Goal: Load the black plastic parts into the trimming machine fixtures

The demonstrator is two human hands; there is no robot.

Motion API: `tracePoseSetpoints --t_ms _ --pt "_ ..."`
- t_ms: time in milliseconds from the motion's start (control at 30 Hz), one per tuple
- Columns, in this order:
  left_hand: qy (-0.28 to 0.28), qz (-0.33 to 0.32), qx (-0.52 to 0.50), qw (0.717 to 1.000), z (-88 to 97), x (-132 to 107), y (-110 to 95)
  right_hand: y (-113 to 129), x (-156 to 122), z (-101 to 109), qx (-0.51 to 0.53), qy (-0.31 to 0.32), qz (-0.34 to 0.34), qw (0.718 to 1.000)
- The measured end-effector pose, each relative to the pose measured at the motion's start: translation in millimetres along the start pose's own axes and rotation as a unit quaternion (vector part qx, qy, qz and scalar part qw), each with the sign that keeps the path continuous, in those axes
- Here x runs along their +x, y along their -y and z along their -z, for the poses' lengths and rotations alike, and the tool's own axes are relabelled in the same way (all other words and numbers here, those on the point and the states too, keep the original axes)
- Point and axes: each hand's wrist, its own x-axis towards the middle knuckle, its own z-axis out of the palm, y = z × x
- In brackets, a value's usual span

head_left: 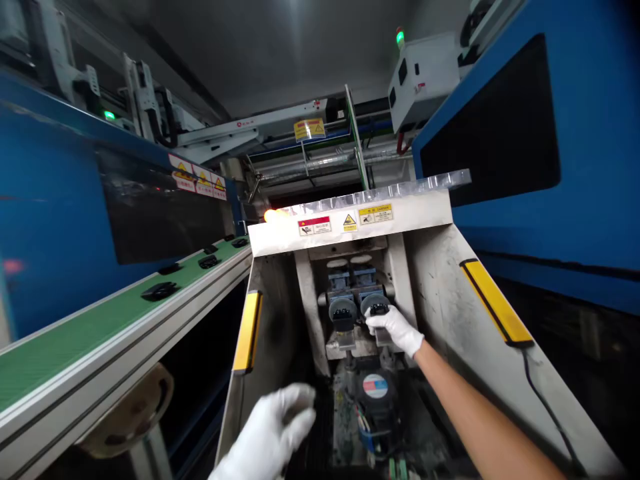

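My right hand (397,328), in a white glove, reaches into the machine bay with its fingers closed around a small black part (380,309) at the right round fixture (374,301). The part's exact kind is hard to make out. Beside it, another black part (343,313) sits on the left round fixture (342,304). My left hand (273,427), also gloved in white, is low in front of the bay. Its fingers are curved, thumb apart, with nothing visible between them.
On the left runs a green conveyor belt (100,327) carrying several black parts (160,291). Yellow sensor bars (248,332) line both bay walls. A white crossbar (420,212) with warning labels spans above the fixtures. A motor (375,387) sits below, and blue machines (595,147) flank both sides.
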Motion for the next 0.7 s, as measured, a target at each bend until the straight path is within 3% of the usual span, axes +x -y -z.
tracePoseSetpoints --t_ms 167,267,400,700 --pt "0.076 -0.039 -0.113 0.99 -43.8 140.3 -1.6 -5.3 3.0 5.2 0.011 -0.002 0.018 1.0" --pt "0.14 -0.034 -0.161 0.976 -64.8 184.8 7.1 -4.4 5.3 4.9 0.013 -0.002 0.016 1.0" --pt "0.179 -0.053 -0.215 0.959 -80.3 201.6 19.8 -1.4 6.0 3.4 0.01 -0.012 0.014 1.0" --pt "0.158 -0.077 -0.246 0.953 -90.7 207.3 22.1 12.1 2.2 4.1 0.01 -0.017 0.017 1.0"
